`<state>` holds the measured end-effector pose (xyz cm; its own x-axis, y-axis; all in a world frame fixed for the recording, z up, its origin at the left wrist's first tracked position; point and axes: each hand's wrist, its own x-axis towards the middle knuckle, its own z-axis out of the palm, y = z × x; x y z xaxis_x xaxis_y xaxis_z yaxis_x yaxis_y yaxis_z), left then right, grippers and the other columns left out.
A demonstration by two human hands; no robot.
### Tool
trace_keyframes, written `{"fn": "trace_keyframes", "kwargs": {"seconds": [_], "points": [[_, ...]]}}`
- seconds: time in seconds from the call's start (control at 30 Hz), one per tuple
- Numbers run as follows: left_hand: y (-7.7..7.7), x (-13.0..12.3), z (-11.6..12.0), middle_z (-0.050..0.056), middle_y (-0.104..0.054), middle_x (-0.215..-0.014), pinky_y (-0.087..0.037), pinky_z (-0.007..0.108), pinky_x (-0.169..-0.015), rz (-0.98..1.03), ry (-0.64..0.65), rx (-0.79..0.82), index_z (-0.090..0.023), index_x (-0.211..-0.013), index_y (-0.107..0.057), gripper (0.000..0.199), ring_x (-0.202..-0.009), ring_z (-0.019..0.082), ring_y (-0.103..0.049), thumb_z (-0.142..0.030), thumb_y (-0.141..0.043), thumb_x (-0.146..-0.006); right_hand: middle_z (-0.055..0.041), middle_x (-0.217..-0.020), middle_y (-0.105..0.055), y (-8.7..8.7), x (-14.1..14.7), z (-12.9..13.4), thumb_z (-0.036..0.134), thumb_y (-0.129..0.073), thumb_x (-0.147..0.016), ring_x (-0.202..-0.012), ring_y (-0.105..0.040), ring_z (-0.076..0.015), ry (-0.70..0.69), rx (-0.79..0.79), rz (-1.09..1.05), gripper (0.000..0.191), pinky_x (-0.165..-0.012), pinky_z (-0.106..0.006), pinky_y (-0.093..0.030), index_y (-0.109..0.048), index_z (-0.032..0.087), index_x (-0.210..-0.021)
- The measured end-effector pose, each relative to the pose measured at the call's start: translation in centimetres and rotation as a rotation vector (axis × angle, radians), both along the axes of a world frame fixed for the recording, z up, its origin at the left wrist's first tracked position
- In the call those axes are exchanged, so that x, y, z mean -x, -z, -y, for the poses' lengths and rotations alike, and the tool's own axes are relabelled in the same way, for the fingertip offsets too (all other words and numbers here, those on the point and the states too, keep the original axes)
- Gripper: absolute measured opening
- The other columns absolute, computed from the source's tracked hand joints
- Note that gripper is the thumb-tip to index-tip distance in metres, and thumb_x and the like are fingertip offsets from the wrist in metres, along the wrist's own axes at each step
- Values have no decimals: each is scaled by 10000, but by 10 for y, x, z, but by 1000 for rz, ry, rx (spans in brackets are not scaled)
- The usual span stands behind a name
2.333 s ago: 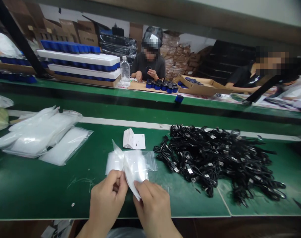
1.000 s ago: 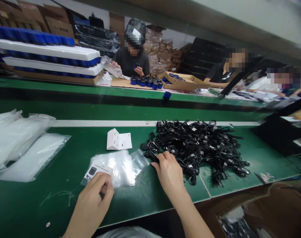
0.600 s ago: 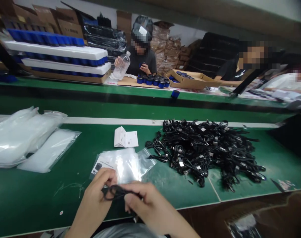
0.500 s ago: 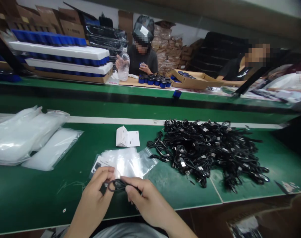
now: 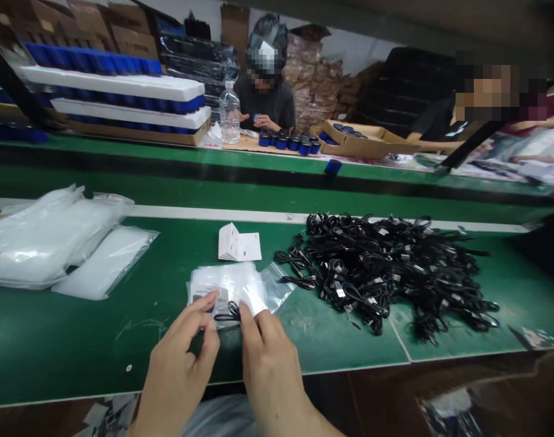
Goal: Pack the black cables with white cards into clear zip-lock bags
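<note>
A small coiled black cable [image 5: 230,311] lies over the front of a stack of clear plastic bags [image 5: 240,280]. My right hand [image 5: 272,358] pinches the cable at its right end, fingers pointing away from me. At the left front corner of the bags is my left hand [image 5: 183,349], thumb and forefinger apart, the fingertips at the bag edge beside the cable loop. Printed paper shows through the bags under the left fingertips. Just beyond the bags stands a folded stack of white leaflets [image 5: 239,244].
To the right spreads a large heap of black cables [image 5: 372,273]. Filled plastic packs [image 5: 44,237] lie at the left. Across the green bench [image 5: 135,340], a co-worker [image 5: 270,97] sits behind blue-sided jars [image 5: 288,141], a bottle [image 5: 230,115] and a carton [image 5: 368,142]. Another person is farther right.
Both hands have moved forward, bringing the cable from the bench's front side onto the bags. My left fingers have come off the cable loop. The co-worker's hand has left the bottle.
</note>
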<state>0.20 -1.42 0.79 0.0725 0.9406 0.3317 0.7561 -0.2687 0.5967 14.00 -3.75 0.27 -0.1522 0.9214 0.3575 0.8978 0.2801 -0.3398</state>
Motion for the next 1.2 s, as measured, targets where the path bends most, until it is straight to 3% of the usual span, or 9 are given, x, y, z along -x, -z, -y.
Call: {"fn": "trace_keyframes", "kwargs": {"seconds": [0.1,0.27,0.5,0.63,0.77,0.87,1.07,1.13,1.2], "points": [[-3,-7,3,39,-667,-1139,-537,284,-727,-87,-8,-83,-235,-719,-522,163,-965,194,-652,-264,-427,-849,-128,-779,-614,-3,2,0,14,-438,-799,-659,-598,-258,8,11,-25,376,-519,-347,-517,-564,36,-1153],[-3,-12,8,78,-643,-1165,-519,284,-758,-155,81,-145,-228,-713,-490,163,-1015,195,-619,-243,-421,-860,-56,-806,-585,-23,-8,-4,122,-408,-897,-708,-581,-182,-206,279,-444,234,-655,-292,-500,-608,153,-1015],[-1,-14,13,84,-517,-1300,-454,286,-882,-104,177,-173,-219,-767,-468,111,-1141,187,-518,-145,-437,-844,-7,-906,-566,-41,-39,-10,12,-458,-820,-824,-566,-142,-431,564,-722,411,-752,-241,-480,-569,242,-1142],[-4,-19,15,87,-446,-1352,-414,320,-944,-96,212,-178,-219,-750,-456,133,-1239,208,-422,-113,-444,-829,15,-805,-619,-26,-34,-9,66,-433,-870,-585,-567,-105,-282,465,-780,300,-565,-201,-471,-645,239,-993],[-8,-25,19,98,-388,-1395,-409,383,-959,-114,263,-168,-220,-730,-447,151,-1327,250,-301,-93,-447,-812,-8,-653,-605,-12,-21,-8,149,-589,-808,-585,-560,-157,26,60,-551,113,-571,-258,-422,-609,180,-702],[-9,-29,24,84,-390,-1409,-367,465,-1002,-76,275,-135,-223,-707,-439,161,-1356,270,-250,-99,-438,-810,-6,-670,-561,-9,-17,-11,122,-694,-674,-594,-527,-159,201,35,-533,162,-552,-250,-388,-543,171,-708],[-7,-24,23,43,-475,-1377,-186,539,-1098,12,321,-24,-231,-708,-470,149,-1308,238,-368,-145,-436,-825,64,-558,-431,-12,-27,-18,-49,-561,-614,-513,-408,-88,-80,227,-633,275,-508,-195,-281,-418,181,-568],[-9,-14,17,35,-506,-1349,-116,572,-1101,-7,361,42,-250,-812,-525,40,-1263,251,-434,-217,-504,-822,65,-554,-407,-16,-31,-18,-24,-561,-647,-519,-389,-84,-107,256,-654,285,-510,-199,-263,-385,179,-553],[-15,-3,8,43,-562,-1288,-209,569,-1074,-1,316,182,-287,-1050,-532,264,-1230,277,-470,-345,-579,-797,63,-555,-406,-21,-36,-17,37,-568,-717,-527,-387,-82,-148,350,-684,294,-514,-201,-263,-376,177,-543]]}}
